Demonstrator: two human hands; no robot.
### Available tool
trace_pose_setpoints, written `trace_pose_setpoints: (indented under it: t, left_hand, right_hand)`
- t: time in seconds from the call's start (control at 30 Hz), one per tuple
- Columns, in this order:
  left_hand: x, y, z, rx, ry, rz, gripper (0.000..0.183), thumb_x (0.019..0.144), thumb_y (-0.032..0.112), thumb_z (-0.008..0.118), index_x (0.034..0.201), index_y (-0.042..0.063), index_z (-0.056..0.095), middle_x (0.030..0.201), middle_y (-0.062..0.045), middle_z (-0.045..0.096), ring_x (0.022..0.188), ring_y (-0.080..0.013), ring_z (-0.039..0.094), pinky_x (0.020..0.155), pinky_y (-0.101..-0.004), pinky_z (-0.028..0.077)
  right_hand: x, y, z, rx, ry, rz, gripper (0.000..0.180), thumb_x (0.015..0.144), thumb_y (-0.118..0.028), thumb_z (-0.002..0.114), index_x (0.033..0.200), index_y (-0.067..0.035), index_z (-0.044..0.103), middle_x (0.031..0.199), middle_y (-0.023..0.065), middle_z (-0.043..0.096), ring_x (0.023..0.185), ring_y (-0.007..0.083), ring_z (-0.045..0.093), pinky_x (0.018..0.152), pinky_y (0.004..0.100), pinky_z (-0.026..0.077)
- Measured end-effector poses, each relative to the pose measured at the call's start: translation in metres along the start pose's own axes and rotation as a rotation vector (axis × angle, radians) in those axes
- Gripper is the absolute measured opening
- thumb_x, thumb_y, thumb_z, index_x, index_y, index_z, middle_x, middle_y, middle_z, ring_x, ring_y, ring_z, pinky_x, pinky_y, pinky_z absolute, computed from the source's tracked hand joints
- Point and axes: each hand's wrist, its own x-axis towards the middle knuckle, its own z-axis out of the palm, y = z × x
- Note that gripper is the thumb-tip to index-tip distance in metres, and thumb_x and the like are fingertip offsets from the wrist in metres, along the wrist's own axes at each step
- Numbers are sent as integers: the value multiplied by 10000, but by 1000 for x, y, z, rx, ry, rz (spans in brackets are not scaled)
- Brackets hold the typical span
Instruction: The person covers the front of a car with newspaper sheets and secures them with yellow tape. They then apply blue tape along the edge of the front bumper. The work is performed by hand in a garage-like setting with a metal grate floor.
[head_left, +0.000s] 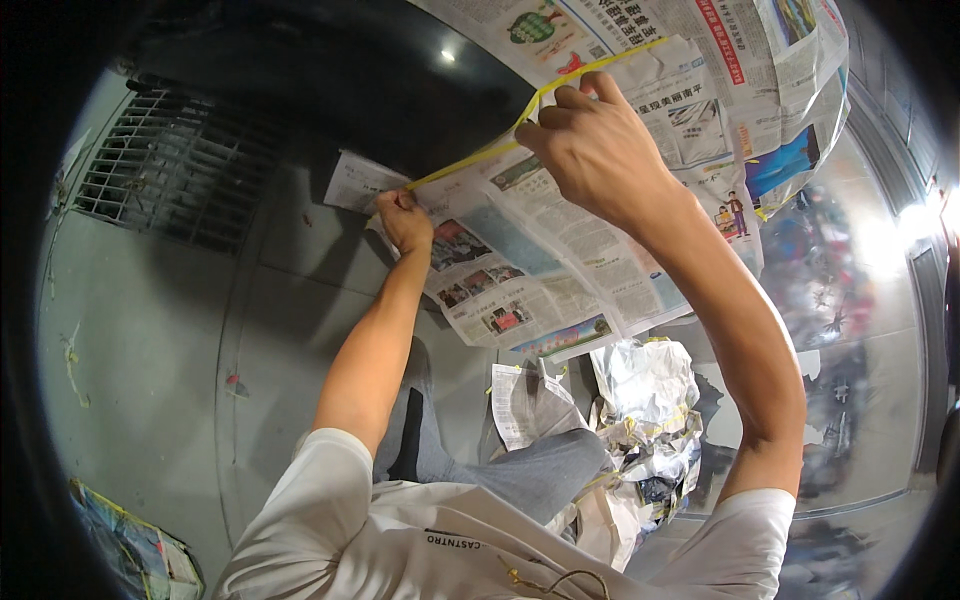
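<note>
Sheets of newspaper (555, 240) hang along the edge of a glossy black panel (360, 82), with yellow masking tape (472, 159) running along their upper border. My left hand (405, 217) pinches the taped border near its lower left end, beside a smaller folded piece of newspaper (364, 182). Higher up and to the right, my right hand (589, 142) has its fingers curled at the taped border; its fingertips touch the tape, and the palm side is hidden. More newspaper (795, 90) covers the surface at the upper right.
Crumpled paper with yellow tape (645, 435) lies in a heap beside my bent leg (532, 472). A floor grate (172, 165) is at the upper left. Another papered bundle (139, 547) lies at the lower left. A bright lamp (911, 225) shines at the right.
</note>
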Motion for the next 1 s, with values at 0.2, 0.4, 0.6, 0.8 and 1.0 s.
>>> trace_pose_setpoints:
  t: [0.2, 0.4, 0.6, 0.8, 1.0]
  left_hand:
    - [5, 16, 15, 11, -68, -52, 165, 977, 131, 543, 1056, -13, 553, 1035, -231, 623, 989, -408, 619, 888, -461, 472]
    - [12, 14, 26, 36, -115, -166, 176, 954, 125, 539, 1051, -21, 552, 1066, -224, 626, 1008, -383, 627, 915, -435, 471]
    - [15, 26, -1, -152, -56, -396, 240, 936, 149, 643, 1044, -46, 553, 1007, -150, 641, 922, -257, 641, 820, -381, 508]
    - [-13, 130, -57, -215, -272, 628, 253, 967, 58, 616, 1207, -14, 586, 1172, -161, 627, 1068, -300, 629, 928, -411, 516]
    - [3, 224, -41, 276, -563, 1320, 702, 928, 278, 672, 1491, -54, 415, 1542, -208, 436, 1478, -361, 355, 1240, -501, 234]
  right_hand:
    - [-6, 29, 11, -7, -73, 37, 277, 895, -140, 572, 1076, -143, 782, 911, 22, 750, 996, 182, 644, 1058, 386, 379]
    - [-3, 64, 13, -161, 54, 35, 211, 939, -186, 553, 1004, -127, 745, 986, 19, 742, 1025, 164, 640, 958, 368, 410]
    - [8, 46, 40, -263, 166, 229, 158, 939, -163, 555, 806, -91, 601, 675, 67, 682, 627, 222, 659, 808, 349, 419]
    - [16, 41, 54, -227, 182, 287, 114, 930, -182, 572, 879, -88, 610, 715, 75, 706, 683, 220, 694, 829, 360, 418]
    - [18, 40, 53, -242, 119, 334, 81, 880, -155, 603, 931, -96, 628, 833, 59, 729, 761, 216, 707, 841, 348, 426]
